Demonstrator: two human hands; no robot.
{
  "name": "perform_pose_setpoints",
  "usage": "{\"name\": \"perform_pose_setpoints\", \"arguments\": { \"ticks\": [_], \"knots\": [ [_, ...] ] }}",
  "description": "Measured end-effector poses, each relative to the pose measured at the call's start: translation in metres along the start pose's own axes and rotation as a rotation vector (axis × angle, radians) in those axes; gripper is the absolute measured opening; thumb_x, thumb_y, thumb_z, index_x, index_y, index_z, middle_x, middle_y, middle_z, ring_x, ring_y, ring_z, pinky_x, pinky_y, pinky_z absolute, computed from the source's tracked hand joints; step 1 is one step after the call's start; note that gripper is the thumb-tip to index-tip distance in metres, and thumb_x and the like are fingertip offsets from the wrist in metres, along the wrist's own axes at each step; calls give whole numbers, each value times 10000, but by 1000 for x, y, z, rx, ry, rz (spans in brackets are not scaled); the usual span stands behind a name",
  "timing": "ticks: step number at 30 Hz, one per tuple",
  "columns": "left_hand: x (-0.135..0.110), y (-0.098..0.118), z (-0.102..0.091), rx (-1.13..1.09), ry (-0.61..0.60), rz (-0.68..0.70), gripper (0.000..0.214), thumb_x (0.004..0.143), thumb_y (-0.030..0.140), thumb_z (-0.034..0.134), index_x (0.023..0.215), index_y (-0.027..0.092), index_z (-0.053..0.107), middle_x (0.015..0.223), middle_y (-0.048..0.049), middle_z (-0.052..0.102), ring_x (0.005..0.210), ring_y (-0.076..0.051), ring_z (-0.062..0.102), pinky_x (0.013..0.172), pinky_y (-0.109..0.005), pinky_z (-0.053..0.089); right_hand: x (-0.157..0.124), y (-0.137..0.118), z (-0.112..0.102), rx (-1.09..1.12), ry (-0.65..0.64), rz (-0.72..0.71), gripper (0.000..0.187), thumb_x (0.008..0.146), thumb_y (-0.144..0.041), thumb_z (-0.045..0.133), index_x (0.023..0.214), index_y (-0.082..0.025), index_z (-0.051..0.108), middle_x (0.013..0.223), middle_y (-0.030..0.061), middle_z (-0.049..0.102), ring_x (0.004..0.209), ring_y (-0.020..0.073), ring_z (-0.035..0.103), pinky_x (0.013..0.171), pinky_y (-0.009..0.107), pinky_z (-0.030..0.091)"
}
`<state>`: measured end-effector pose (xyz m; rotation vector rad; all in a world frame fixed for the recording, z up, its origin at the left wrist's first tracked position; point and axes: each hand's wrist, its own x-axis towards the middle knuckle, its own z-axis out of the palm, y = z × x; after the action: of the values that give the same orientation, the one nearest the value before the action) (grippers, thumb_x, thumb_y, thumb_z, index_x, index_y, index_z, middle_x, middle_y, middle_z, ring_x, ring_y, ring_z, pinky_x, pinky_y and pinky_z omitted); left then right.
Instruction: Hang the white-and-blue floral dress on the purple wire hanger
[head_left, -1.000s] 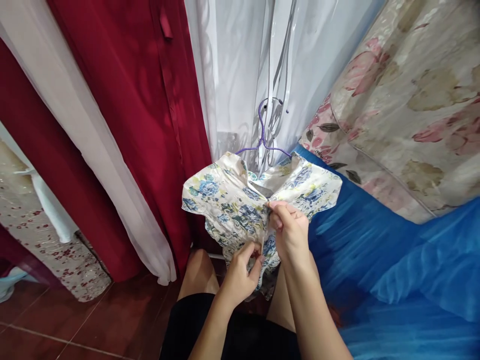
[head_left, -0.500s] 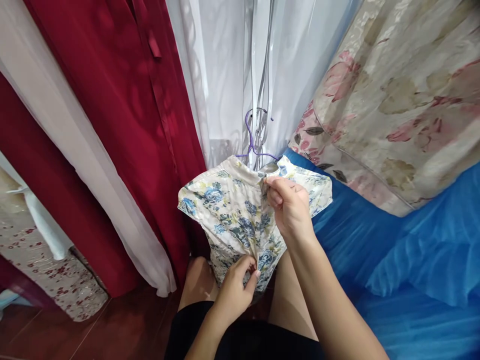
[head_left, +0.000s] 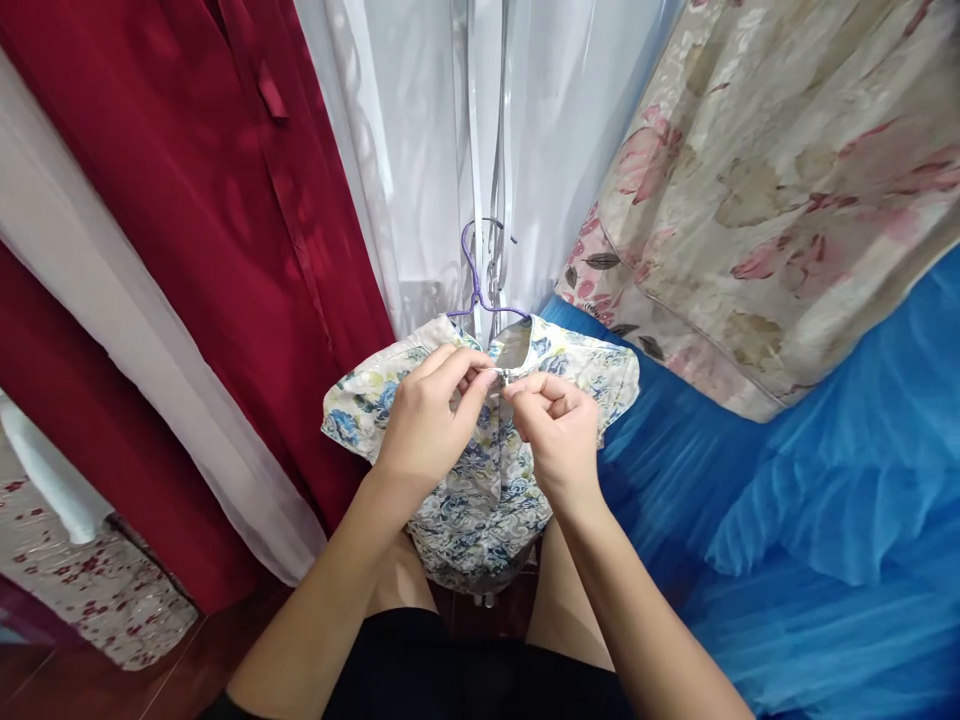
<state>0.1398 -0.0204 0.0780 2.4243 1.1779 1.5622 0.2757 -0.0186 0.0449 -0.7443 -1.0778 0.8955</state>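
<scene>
A white dress point(head_left: 480, 500) with blue and yellow flowers hangs on a purple hanger point(head_left: 477, 290), its lower part between my knees. My left hand point(head_left: 431, 405) pinches the neckline edge just left of the opening. Right beside it, my right hand point(head_left: 556, 420) pinches the other side at the top of the opening. A small metallic piece, perhaps a zipper pull, shows between the two sets of fingertips. Below the hands the front seam lies together. Exactly what the right fingertips hold is partly hidden.
White fabric with hanging straps point(head_left: 487, 120) is behind the hanger. Red drapes point(head_left: 292, 200) and a pale drape point(head_left: 150, 310) hang at left. On the right are a pink-flowered cloth point(head_left: 750, 220) and blue pleated fabric point(head_left: 825, 500). Dark red floor tiles point(head_left: 217, 650) show below.
My left hand has left the lower seam and risen to the neckline beside my right hand. My right hand stays near the top. The collar now tilts more open toward me.
</scene>
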Motion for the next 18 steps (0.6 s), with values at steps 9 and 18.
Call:
{"name": "perform_pose_setpoints", "arguments": {
  "ticks": [9,18],
  "knots": [
    [6,-15,-10,-11,375,-48,122,1001,269,542,987,184,629,928,-25,631,892,-161,606,827,-273,474,1,57,-10,-143,-73,92,152,745,-244,646,649,-188,542,465,-96,400,422,60,282,446,214,193],
    [-3,-143,-44,-902,881,-831,214,947,260,608,769,183,517,670,43,544,607,-110,567,638,-228,466,-44,55,-19,-291,-206,139,120,744,-193,595,635,-193,545,476,-83,427,450,84,369,481,214,281]
  ]
}}
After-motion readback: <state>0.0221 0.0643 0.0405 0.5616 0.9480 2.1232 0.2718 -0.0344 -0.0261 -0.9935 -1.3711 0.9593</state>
